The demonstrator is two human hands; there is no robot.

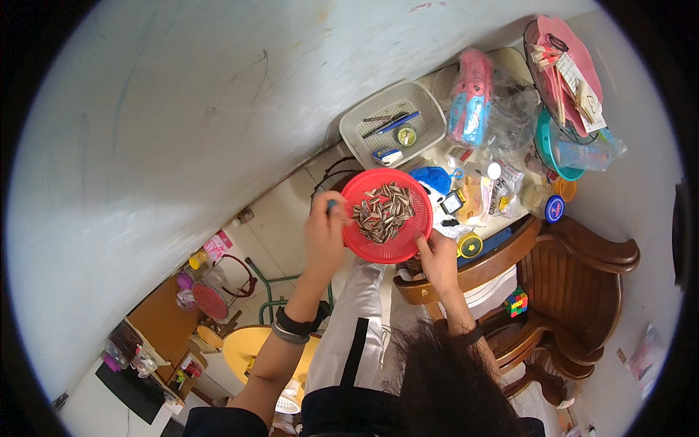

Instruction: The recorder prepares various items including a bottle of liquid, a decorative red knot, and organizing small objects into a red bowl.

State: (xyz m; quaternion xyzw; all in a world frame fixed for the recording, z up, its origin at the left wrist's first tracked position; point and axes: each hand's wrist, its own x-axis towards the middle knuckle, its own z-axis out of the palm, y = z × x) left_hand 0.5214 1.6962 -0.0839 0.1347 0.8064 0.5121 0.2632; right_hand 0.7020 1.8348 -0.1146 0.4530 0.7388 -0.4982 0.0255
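Note:
A round red plastic basket point(363, 250) with striped sunflower seeds point(385, 213) lies before me, held off the floor. My right hand point(438, 258) grips its lower right rim, with the thumb on the rim. At the left rim is my left hand point(326, 226), blurred, its fingers bent near the seeds; something small and blue-green shows at the fingers. Whether it grips the rim or a seed cannot be told. Beside the basket, on the right, are a blue and white plush item point(431, 178) and a small device with a screen point(452, 202).
A cluttered table holds a white plastic basket point(349, 128) with pens, a pink and blue package point(471, 104), a blue-lidded jar point(554, 209) and a teal bowl point(546, 143). Carved wooden chairs point(573, 284) stand at right, a yellow round stool point(240, 349) at lower left. A wall runs along the upper left.

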